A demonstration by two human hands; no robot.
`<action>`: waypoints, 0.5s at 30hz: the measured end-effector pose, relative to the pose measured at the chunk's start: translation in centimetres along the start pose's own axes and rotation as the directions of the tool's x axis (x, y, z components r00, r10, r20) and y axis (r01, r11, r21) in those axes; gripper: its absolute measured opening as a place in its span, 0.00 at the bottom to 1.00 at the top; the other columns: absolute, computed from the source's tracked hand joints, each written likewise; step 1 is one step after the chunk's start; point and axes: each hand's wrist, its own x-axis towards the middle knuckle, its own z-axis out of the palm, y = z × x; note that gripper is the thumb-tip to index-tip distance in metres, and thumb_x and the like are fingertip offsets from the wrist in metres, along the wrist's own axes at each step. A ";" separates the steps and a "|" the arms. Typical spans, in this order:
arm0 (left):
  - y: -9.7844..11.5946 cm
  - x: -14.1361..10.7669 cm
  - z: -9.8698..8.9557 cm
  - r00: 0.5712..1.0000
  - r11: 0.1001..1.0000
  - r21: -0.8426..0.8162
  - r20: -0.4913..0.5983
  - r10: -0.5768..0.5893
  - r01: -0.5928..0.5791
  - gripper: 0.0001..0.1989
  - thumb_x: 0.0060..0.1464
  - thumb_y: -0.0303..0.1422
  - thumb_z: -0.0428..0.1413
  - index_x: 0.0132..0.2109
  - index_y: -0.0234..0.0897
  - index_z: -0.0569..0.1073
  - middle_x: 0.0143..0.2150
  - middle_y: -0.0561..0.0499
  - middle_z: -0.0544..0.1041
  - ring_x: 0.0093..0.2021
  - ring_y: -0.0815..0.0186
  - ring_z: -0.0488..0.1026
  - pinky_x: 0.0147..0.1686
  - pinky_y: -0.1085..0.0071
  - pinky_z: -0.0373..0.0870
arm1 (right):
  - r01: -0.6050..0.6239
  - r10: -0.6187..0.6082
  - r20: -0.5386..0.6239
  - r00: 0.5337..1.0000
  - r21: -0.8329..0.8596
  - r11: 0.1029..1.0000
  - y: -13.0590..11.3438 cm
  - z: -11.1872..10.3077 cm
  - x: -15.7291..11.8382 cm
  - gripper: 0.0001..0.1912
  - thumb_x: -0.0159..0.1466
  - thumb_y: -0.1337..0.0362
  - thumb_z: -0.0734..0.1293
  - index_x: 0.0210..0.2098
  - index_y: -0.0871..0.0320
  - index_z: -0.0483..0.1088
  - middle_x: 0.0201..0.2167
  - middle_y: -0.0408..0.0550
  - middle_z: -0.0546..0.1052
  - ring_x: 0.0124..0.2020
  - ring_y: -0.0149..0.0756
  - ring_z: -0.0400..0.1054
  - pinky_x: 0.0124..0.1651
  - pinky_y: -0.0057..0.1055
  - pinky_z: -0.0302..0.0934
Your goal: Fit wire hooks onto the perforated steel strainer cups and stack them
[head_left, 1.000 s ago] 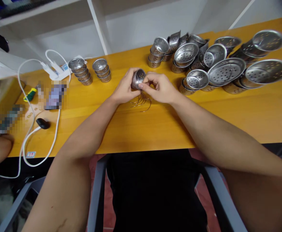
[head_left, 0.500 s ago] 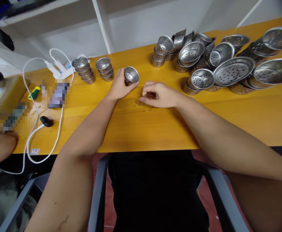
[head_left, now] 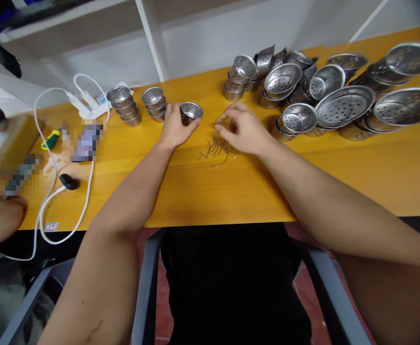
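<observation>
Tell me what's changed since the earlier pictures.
The left hand moved the perforated cup left, toward the nearby stack, keeping its grip. The right hand let go of the cup and is now beside the curved wires. The stack stayed put.

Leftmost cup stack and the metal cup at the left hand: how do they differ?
The leftmost cup stack shows several nested cups; the metal cup shows one rim. No hand touches the leftmost cup stack, while the left hand grips the metal cup. Both are perforated metal.
</observation>
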 end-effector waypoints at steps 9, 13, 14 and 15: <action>-3.1 0.8 0.8 0.997 0.996 -0.069 0.051 -0.053 0.056 0.54 0.69 0.67 0.76 0.83 0.42 0.64 0.90 0.28 0.72 0.96 0.30 0.62 0.98 0.28 0.55 | -0.137 0.125 -0.135 0.983 -0.083 0.987 3.6 -0.1 1.2 0.39 0.79 0.38 0.79 0.80 0.51 0.79 0.90 0.69 0.65 0.76 0.75 0.80 0.78 0.72 0.80; -3.3 1.0 1.1 0.998 0.998 -0.020 0.046 -0.050 0.051 0.52 0.68 0.54 0.80 0.83 0.38 0.63 0.92 0.22 0.66 0.98 0.29 0.58 1.00 0.31 0.50 | -0.131 0.112 -0.195 0.974 -0.086 0.988 4.5 0.1 3.2 0.27 0.82 0.43 0.78 0.73 0.49 0.82 0.87 0.64 0.68 0.84 0.68 0.72 0.82 0.67 0.77; -3.3 1.1 1.1 0.999 0.999 -0.011 0.031 -0.034 0.035 0.51 0.68 0.52 0.79 0.83 0.38 0.63 0.92 0.22 0.65 0.99 0.29 0.56 1.01 0.32 0.48 | -0.131 0.109 -0.208 0.972 -0.092 0.987 4.5 0.0 4.0 0.24 0.83 0.46 0.78 0.71 0.50 0.82 0.86 0.65 0.70 0.85 0.65 0.70 0.84 0.65 0.75; -3.3 1.1 1.1 1.000 1.000 -0.006 0.015 -0.015 0.015 0.51 0.69 0.51 0.79 0.83 0.39 0.64 0.92 0.23 0.65 0.99 0.30 0.56 1.01 0.33 0.46 | -0.137 0.112 -0.217 0.970 -0.103 0.985 4.5 -0.1 4.9 0.21 0.84 0.50 0.78 0.69 0.53 0.83 0.85 0.66 0.71 0.85 0.62 0.69 0.87 0.63 0.71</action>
